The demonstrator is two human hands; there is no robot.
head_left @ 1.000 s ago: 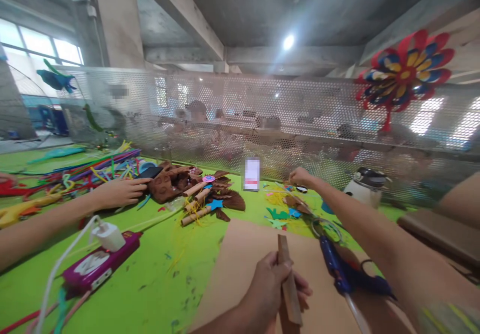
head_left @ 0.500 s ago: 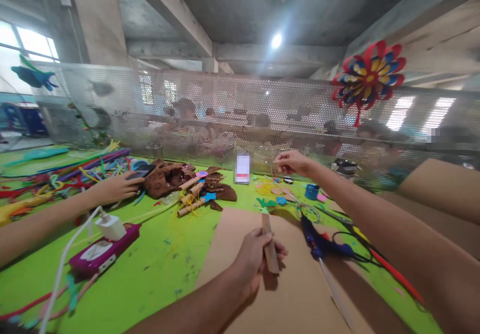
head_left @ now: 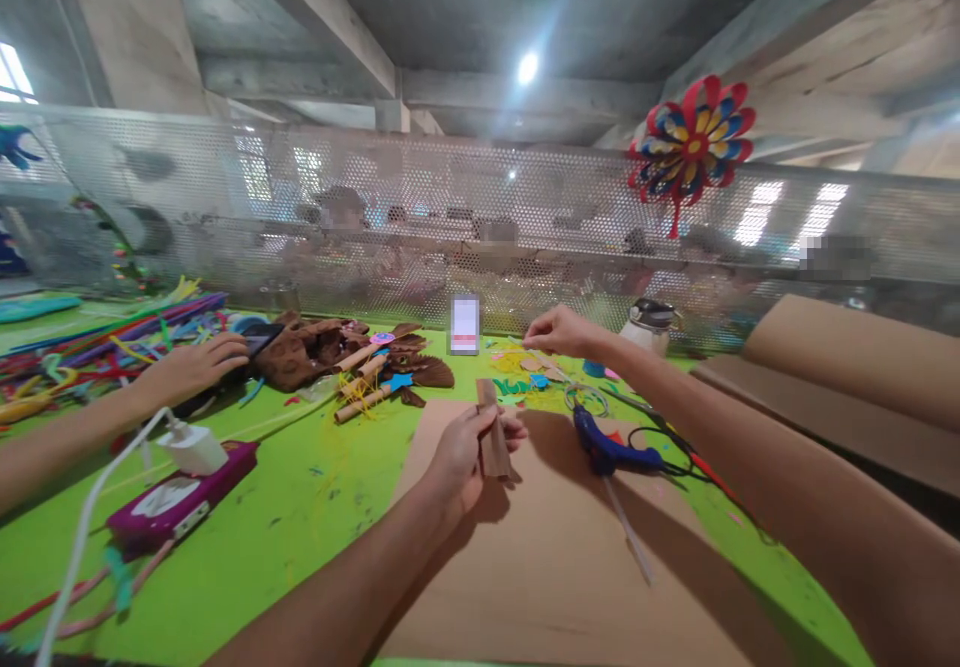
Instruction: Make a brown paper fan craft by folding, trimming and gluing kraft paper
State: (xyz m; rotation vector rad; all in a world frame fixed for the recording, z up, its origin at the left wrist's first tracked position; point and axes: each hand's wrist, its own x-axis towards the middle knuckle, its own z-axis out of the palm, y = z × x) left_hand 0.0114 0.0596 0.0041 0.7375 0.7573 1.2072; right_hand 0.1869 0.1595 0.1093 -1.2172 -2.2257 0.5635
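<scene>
My left hand (head_left: pixel 466 452) is closed round a short brown cardboard strip (head_left: pixel 493 435), held upright above a large brown cardboard sheet (head_left: pixel 570 567). My right hand (head_left: pixel 559 331) reaches far forward with its fingers pinched together over small foam cut-outs (head_left: pixel 525 372); whatever it pinches is too small to name. A blue glue gun (head_left: pixel 607 447) lies on the sheet between my arms, a clear glue stick at its rear.
Another person's hand (head_left: pixel 191 367) rests on a dark phone at the left, by coloured pipe cleaners (head_left: pixel 112 332). Brown craft pieces and paper rolls (head_left: pixel 360 372) lie mid-table. A purple power strip with a white charger (head_left: pixel 176 492) sits near left. A mesh screen (head_left: pixel 450 217) runs behind, stacked cardboard (head_left: pixel 847 367) at right.
My left hand has moved forward with the strip. My right hand lifted off the cut-outs and drew back to the left. The view has swung right.
</scene>
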